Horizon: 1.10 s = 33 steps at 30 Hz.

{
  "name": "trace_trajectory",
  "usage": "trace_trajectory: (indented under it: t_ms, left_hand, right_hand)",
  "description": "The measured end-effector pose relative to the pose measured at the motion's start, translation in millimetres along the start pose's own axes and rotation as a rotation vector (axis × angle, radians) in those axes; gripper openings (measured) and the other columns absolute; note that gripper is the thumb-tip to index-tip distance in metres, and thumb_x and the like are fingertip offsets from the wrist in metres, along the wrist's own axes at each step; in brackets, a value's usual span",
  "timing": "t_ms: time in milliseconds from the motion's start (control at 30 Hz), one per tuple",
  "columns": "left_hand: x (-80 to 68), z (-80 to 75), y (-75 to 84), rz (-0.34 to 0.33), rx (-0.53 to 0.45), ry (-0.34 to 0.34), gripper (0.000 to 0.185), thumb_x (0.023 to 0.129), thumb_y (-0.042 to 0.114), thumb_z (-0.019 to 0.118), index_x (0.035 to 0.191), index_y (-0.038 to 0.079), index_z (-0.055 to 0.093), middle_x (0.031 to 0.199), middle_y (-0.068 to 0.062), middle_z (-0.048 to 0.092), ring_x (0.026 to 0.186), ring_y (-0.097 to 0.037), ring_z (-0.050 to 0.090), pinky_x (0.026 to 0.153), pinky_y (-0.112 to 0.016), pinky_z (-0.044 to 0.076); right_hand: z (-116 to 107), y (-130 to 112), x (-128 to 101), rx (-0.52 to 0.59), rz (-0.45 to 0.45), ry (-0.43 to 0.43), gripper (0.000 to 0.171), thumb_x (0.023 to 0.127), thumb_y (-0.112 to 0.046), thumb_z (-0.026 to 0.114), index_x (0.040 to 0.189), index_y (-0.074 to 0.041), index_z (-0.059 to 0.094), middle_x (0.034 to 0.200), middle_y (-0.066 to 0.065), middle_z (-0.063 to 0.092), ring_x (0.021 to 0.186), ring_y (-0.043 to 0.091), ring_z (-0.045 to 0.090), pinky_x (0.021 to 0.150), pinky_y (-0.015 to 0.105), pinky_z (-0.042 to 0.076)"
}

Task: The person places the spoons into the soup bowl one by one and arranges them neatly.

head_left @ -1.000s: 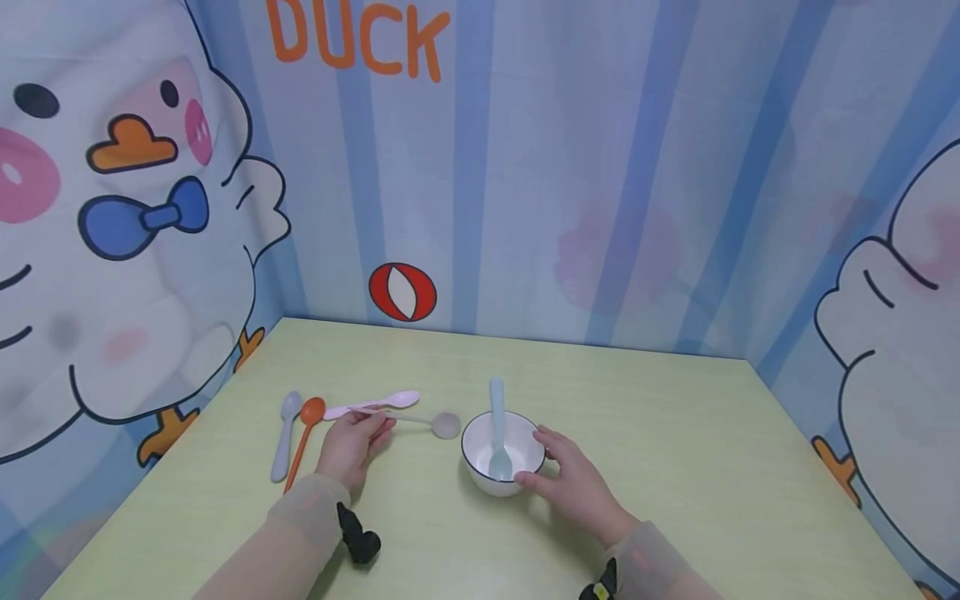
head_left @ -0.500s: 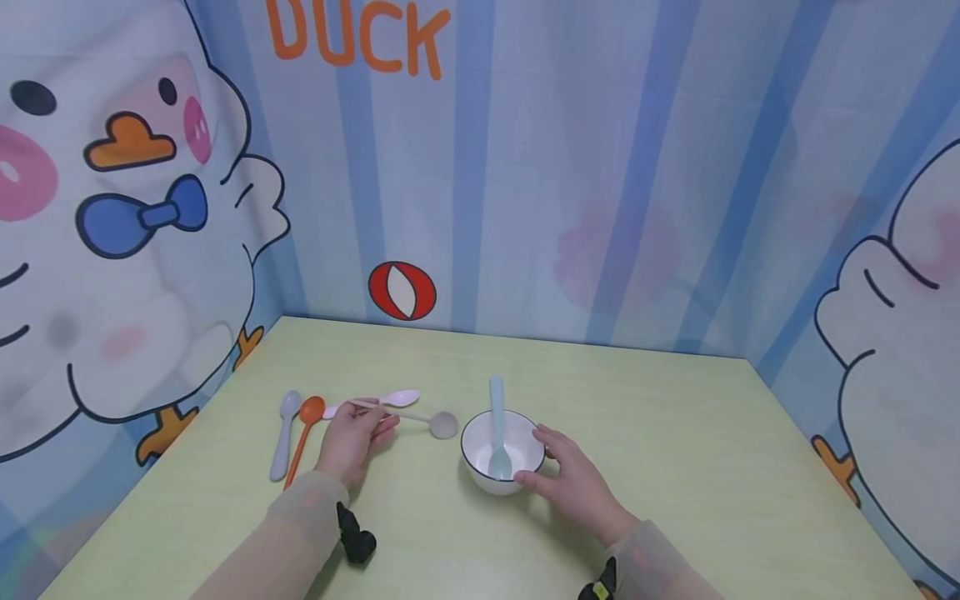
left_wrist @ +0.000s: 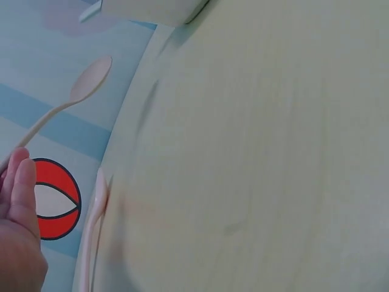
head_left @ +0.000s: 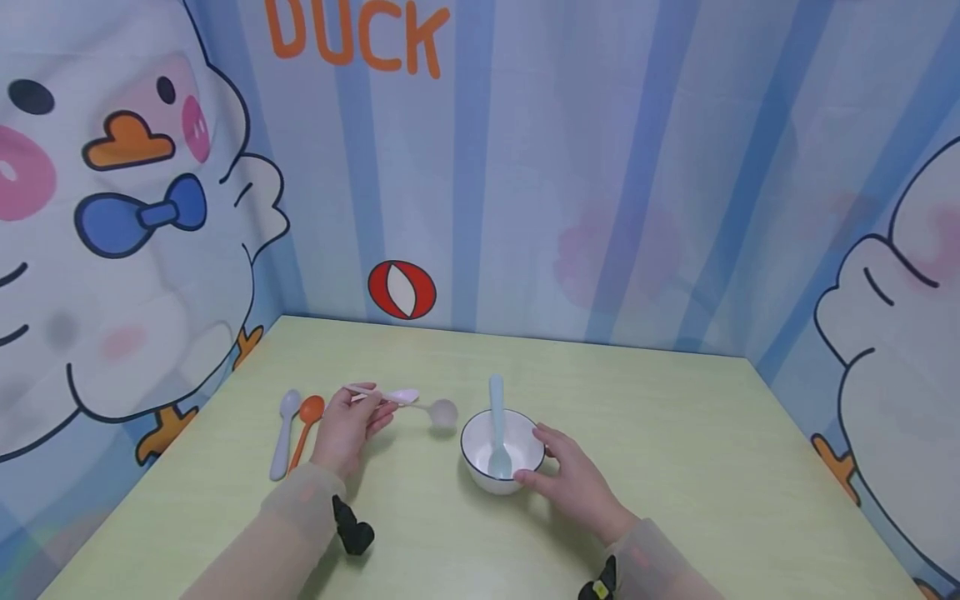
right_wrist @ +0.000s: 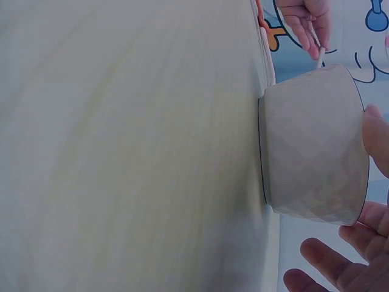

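Fingers of left hand [head_left: 347, 429] pinch beige spoon [head_left: 420, 407] by its handle, lifted just left of bowl [head_left: 501, 451]. Right hand [head_left: 573, 483] cups bowl's side, fingers loosely curved. Best keep bowl steadied, swing spoon over rim, avoid blue spoon [head_left: 498, 429] inside.

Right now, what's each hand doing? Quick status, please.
Left hand pinches beige spoon, lifted. Right hand steadies white bowl, blue spoon inside. Nothing between them.

Sheer beige sleeves, black wrist-mounted devices on straps, bare left hand [head_left: 347, 432], right hand [head_left: 576, 483]
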State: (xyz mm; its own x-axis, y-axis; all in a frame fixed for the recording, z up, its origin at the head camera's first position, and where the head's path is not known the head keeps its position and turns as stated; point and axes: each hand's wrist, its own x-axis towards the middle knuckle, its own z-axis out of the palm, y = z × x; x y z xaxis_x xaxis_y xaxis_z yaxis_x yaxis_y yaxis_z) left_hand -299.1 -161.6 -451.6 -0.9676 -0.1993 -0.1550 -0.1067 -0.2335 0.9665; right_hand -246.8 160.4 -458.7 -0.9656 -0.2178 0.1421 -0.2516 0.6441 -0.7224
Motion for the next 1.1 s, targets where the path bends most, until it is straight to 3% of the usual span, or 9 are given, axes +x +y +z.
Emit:
trace_trajectory:
  t_ms: [433,867,1100]
  left_hand:
    - [-7.4,7.2,22.9,0.019,-0.039,-0.060,0.040,0.096,0.026,0.061,0.129,0.011,0.044,0.121,-0.016,0.060,0.099,-0.021,0.068,0.084,-0.029,0.053]
    - [-16.8,22.3,32.8,0.005,-0.071,-0.103,0.041,0.096,0.020,0.060,0.131,0.007,0.042,0.124,-0.022,0.058,0.095,-0.021,0.069,0.083,-0.030,0.053]
    - [-20.1,32.1,31.1,-0.003,-0.039,-0.117,0.035,0.097,0.018,0.060,0.127,0.008,0.044,0.115,-0.017,0.062,0.093,-0.020,0.069,0.083,-0.029,0.054]
  right_hand:
    - [0,0,1,0.003,-0.013,0.003,0.074,0.081,-0.035,0.077,0.140,-0.001,0.047,0.146,0.016,0.043,0.118,0.036,0.053,0.098,0.052,0.042]
    - [-1,1,-1,0.009,-0.026,0.007,0.074,0.081,-0.039,0.077,0.139,-0.002,0.048,0.147,0.014,0.042,0.120,0.036,0.051,0.100,0.051,0.041]
    - [0,3,-1,0.007,-0.043,0.010,0.072,0.081,-0.039,0.076,0.138,-0.003,0.050,0.147,0.014,0.041,0.126,0.035,0.047,0.102,0.051,0.040]
